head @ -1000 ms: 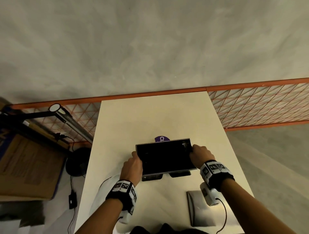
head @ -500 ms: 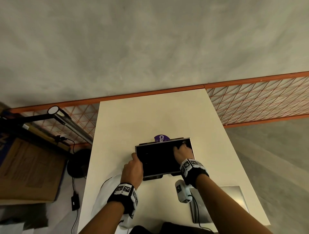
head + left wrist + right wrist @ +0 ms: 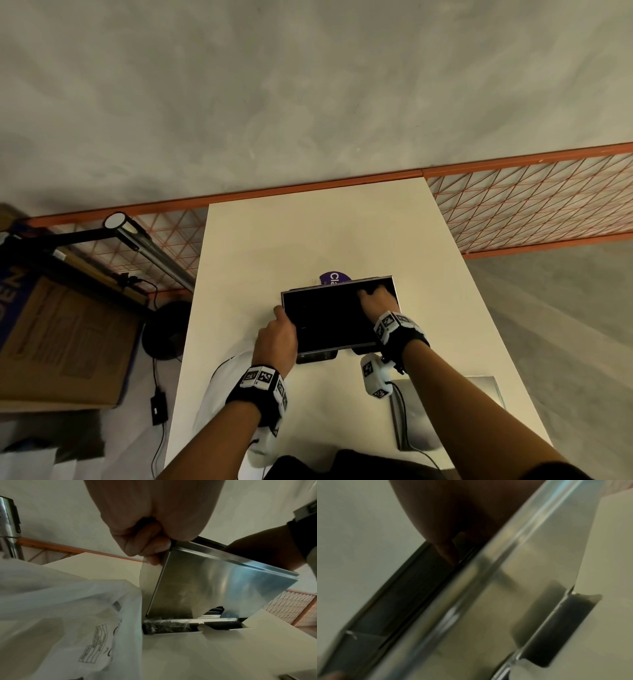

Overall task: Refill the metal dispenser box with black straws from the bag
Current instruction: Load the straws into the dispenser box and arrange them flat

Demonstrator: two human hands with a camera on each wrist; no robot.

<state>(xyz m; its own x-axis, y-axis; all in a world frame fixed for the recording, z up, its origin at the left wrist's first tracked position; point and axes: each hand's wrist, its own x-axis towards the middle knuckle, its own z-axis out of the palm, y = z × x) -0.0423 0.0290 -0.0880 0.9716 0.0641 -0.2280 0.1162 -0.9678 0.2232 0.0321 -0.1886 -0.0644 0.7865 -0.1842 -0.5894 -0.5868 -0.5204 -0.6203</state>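
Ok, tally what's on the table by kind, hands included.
Metal dispenser box: 1
Loose metal panel: 1
White plastic bag: 1
Purple label: 1
Hands: 2, left hand and right hand
Total: 6

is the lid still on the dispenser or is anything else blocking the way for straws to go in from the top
Nothing visible blocks it. The metal dispenser box is open on top; the lid lies on the table, near right. The right hand reaches into the opening, and the left hand grips the box's left edge. The bag lies left of the box.
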